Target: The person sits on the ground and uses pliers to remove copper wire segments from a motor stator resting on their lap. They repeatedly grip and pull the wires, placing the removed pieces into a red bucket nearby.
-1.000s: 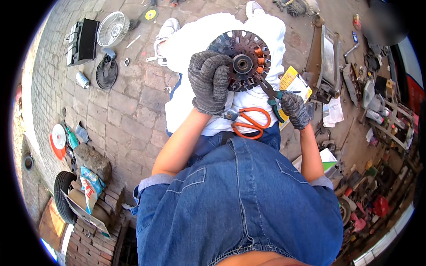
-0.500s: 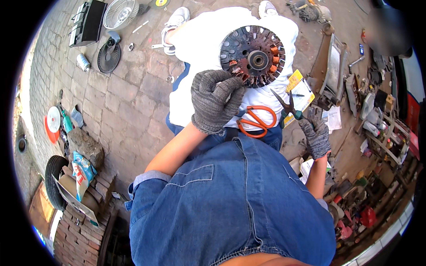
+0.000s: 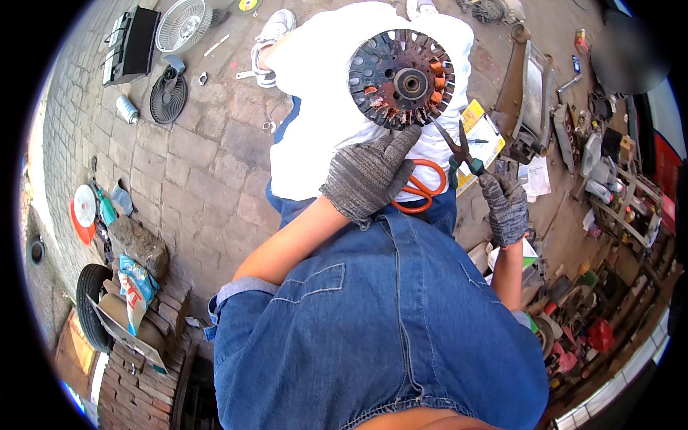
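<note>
A round motor stator [image 3: 396, 93], dark and slotted with a hub in its middle, rests on the white cloth [image 3: 315, 79] over my lap. Copper windings show at its right side, and torn reddish ones along its lower left. My left hand [image 3: 369, 175], in a grey knit glove, lies just below the stator with its fingers stretched out, one tip near the lower rim. Gloved too, my right hand [image 3: 505, 208] grips long-nose pliers [image 3: 462, 154] with green handles, jaws spread toward the stator's lower right. Orange-handled scissors [image 3: 433, 190] lie on my lap, partly behind my left hand.
A clipboard [image 3: 487, 143] with a yellow-edged sheet lies right of my lap, beside a metal frame [image 3: 527, 93]. Scrap parts crowd the far right. On the paving to the left are a fan cage [image 3: 183, 25], black box [image 3: 132, 46], spray can [image 3: 127, 110] and tyre [image 3: 89, 308].
My left hand has moved right and down, and its curled fingers have straightened. The pliers have shifted slightly up and left, nearer the stator's rim. The whole view has shifted a little.
</note>
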The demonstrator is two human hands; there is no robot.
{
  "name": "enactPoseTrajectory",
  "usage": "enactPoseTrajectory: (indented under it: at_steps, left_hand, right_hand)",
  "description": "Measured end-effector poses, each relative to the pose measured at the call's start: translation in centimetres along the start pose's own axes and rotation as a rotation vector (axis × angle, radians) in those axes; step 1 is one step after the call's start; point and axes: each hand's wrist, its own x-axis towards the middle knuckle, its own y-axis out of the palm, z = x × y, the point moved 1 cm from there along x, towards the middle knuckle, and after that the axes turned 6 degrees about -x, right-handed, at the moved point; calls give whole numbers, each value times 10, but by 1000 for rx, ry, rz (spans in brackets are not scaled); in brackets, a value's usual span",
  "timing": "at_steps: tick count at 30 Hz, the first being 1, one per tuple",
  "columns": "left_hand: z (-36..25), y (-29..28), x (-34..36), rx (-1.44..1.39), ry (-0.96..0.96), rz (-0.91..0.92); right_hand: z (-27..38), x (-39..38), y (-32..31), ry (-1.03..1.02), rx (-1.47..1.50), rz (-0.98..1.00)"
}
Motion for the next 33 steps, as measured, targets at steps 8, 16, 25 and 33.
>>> enactPoseTrajectory:
  at_steps: [8,16,25,33]
  left_hand:
    - [1,11,2,114,38,103]
    - [-9,8,3,49,6,84]
    - [-14,7,9,-38,-62,-25]
    - [-14,8,13,-36,-127,-9]
  right_hand:
    - [17,-5,-2,20,-23,41]
    - [15,-7,10,-33,44,-6]
    - [23,-13,8,-36,-50,-100]
    - [44,-21,38,-102,-53,-202]
